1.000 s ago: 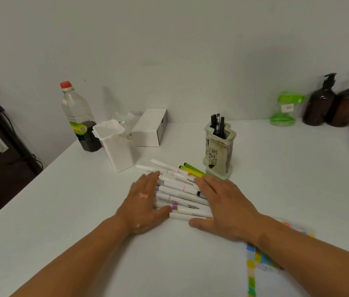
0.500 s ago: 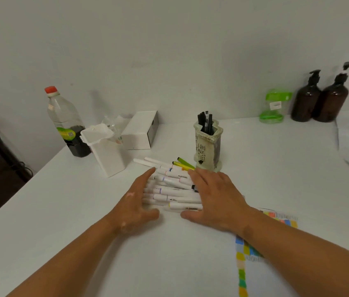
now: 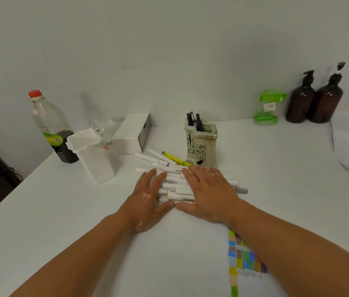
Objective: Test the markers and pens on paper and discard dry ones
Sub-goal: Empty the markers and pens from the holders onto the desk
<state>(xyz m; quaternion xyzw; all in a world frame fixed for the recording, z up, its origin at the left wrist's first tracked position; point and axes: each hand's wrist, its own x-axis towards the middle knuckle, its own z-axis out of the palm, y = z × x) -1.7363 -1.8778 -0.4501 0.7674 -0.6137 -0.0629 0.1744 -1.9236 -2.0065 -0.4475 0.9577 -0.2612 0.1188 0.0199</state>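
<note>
Both flat: left hand [image 3: 148,200], right hand [image 3: 210,194], on markers [image 3: 176,191]

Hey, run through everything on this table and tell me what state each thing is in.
left hand, flat, fingers straight, touching the markers
right hand, flat on the markers
markers, lying bunched under both hands
pen holder, upright, black pens inside
plastic bottle, upright, capped, dark liquid low
swatch paper, flat, partly under right forearm
</note>
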